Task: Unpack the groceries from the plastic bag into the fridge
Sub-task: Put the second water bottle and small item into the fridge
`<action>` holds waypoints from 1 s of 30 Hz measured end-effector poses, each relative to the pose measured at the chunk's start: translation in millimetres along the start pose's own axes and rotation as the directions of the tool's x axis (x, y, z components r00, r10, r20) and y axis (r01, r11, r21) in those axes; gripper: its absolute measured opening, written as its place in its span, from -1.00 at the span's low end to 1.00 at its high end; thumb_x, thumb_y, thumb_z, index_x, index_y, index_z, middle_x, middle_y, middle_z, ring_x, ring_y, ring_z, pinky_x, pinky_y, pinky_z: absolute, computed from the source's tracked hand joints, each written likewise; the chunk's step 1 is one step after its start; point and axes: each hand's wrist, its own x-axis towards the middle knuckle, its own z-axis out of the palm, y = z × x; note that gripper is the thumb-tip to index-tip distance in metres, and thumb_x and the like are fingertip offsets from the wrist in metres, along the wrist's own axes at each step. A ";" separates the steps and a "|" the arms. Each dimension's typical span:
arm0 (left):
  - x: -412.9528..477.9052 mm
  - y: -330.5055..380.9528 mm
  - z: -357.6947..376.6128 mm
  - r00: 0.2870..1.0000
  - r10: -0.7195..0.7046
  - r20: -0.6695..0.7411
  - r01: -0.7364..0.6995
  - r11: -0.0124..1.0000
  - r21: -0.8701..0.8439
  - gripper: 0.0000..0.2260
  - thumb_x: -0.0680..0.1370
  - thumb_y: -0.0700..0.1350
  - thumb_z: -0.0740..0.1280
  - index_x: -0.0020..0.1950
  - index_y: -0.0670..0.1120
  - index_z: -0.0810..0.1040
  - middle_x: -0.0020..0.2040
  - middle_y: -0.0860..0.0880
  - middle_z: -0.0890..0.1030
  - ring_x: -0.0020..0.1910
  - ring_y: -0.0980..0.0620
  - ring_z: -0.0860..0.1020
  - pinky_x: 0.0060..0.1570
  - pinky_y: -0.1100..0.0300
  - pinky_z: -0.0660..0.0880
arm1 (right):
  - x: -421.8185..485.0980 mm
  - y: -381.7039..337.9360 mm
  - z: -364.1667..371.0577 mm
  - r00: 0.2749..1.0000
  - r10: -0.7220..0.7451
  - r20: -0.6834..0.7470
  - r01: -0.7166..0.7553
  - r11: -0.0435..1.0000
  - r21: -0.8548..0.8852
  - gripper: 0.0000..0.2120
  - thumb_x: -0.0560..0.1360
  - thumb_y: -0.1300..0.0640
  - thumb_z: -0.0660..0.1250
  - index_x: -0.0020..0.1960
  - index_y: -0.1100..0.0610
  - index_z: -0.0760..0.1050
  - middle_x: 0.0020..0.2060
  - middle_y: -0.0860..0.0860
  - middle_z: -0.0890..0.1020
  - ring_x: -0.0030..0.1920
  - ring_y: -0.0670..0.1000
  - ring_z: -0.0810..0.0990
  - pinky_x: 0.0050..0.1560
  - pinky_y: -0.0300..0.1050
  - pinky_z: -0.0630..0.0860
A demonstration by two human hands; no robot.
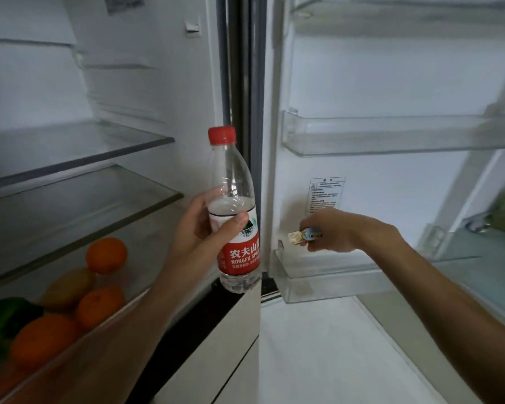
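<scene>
Up close at the open fridge (146,53), a person holds both arms out. The left hand (199,228) is wrapped round a water bottle (233,205). The fingers go round the back and the thumb lies across the front, just above the red label. The bottle stands almost straight up in the air, in front of the dark strip between the fridge and its open door (391,83). It is clear and has a red cap (221,135) on top. It is not on any shelf.

The right hand (330,231) reaches over to the inside of the door. Its fingertips pinch a small wrapped sweet (299,237), and the twisted end of the wrapper pokes out to the left. The sweet hangs just above the low door bin (327,284) and does not touch it. A white sticker (327,193) with tiny print is on the door right above the hand. Higher up is another clear door bin (391,138).

Inside the fridge there are two glass shelves (85,147), one over the other. Down below them lies some fruit. Three oranges (107,255) sit there, near a yellow-brown fruit (67,287). Something dark green (3,316) lies at the far left, next to the biggest orange. Far off to the right, past the door, is a blurry yellow and green thing, and I cannot tell what it is.
</scene>
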 end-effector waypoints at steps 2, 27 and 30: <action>-0.7 -2.4 5.7 0.999 -0.020 0.031 0.021 1.000 -0.012 -0.51 0.35 -0.08 0.43 0.28 -0.04 0.51 0.10 0.04 0.68 0.05 0.10 0.67 -0.17 0.32 0.58 | 2.2 9.6 14.0 0.999 0.037 0.000 -0.037 0.999 0.031 -0.84 0.46 0.11 0.44 0.03 0.04 0.57 -0.17 -0.07 0.52 -0.12 0.01 0.49 -0.13 -0.13 0.38; 1.1 140.3 -107.5 0.835 0.321 -0.448 -0.208 0.936 0.283 -0.54 0.45 0.00 0.47 0.33 0.03 0.49 0.11 0.02 0.65 0.00 0.14 0.67 -0.14 0.29 0.60 | 30.9 -232.5 -73.2 0.735 -0.401 -0.547 0.675 0.511 0.532 -0.35 0.36 -0.18 0.47 0.38 -0.18 0.31 0.10 -0.23 0.60 0.07 -0.27 0.58 0.03 -0.29 0.58; 9.5 170.3 -146.6 0.785 0.370 -0.496 -0.158 0.895 0.417 -0.51 0.44 0.05 0.50 0.33 -0.01 0.50 0.14 -0.03 0.64 0.03 0.08 0.66 -0.07 0.22 0.63 | 59.6 -275.4 -86.5 0.710 -0.401 -0.579 0.704 0.412 0.578 -0.36 0.36 -0.16 0.47 0.38 -0.11 0.35 0.12 -0.17 0.62 0.09 -0.20 0.60 0.09 -0.17 0.55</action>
